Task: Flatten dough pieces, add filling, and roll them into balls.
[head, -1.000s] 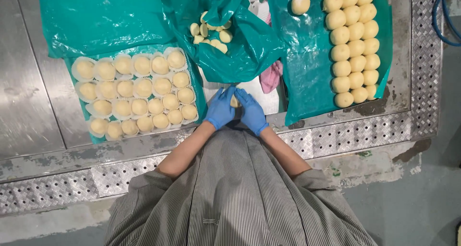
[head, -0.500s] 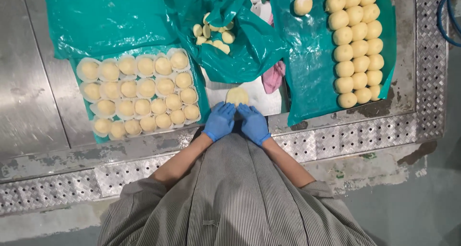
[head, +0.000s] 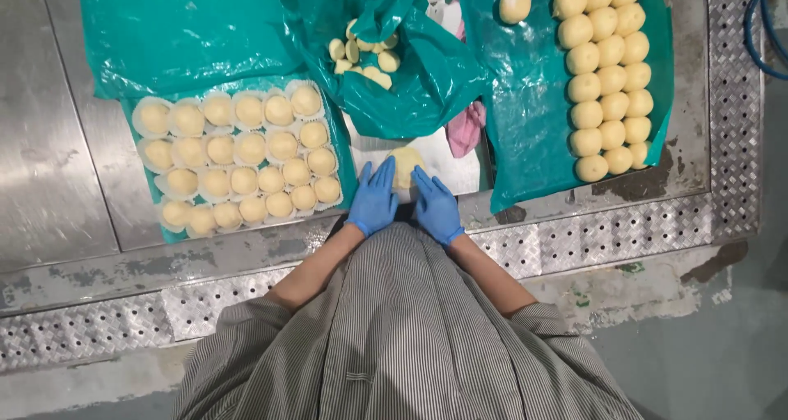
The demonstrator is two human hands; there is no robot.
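Looks like you're mid-shaping: left hand (head: 373, 200) and right hand (head: 436, 207) lie spread flat, cupping the dough piece (head: 405, 166) at 12 o'clock, so next probably means rounding it gently.

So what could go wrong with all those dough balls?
The flat dough piece lies between the left hand and right hand at the white board's near edge; pushed too far, it might slide off. The filled tray reaches the table's front lip, so an elbow bump could tip it.
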